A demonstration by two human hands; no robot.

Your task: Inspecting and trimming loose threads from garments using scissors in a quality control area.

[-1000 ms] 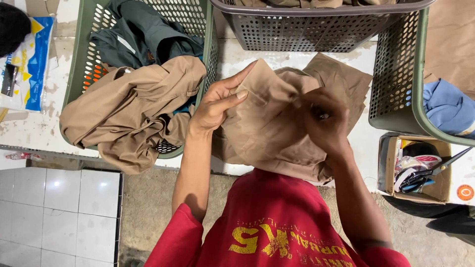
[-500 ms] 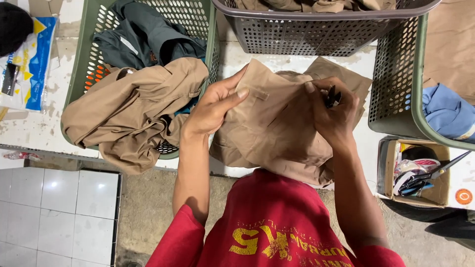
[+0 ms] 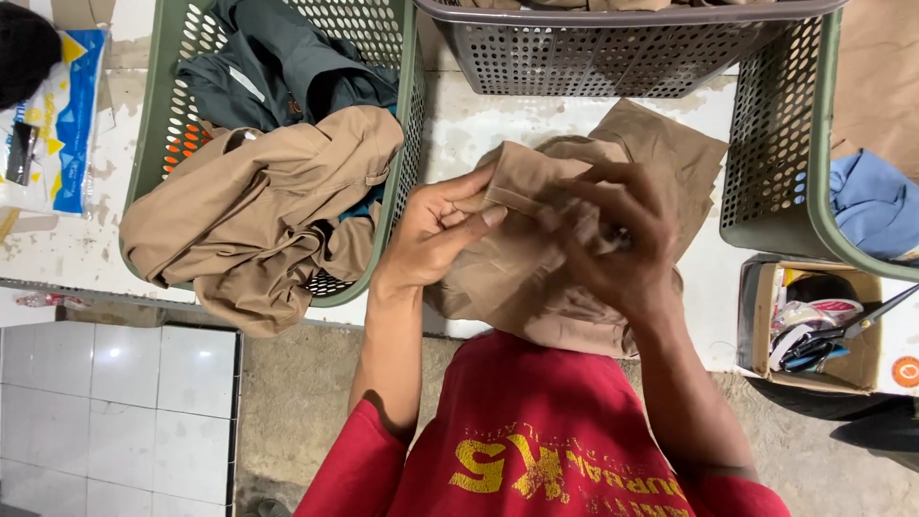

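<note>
While three baskets ring it, two hands pinch one tan garment.

Count: 3 perforated plastic baskets, 2 green, 1 grey; 2 bare hands; 1 small cardboard box; 1 pair of scissors.

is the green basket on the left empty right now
No, the green basket holds a dark green garment, and a tan garment is draped over its front rim.
</note>
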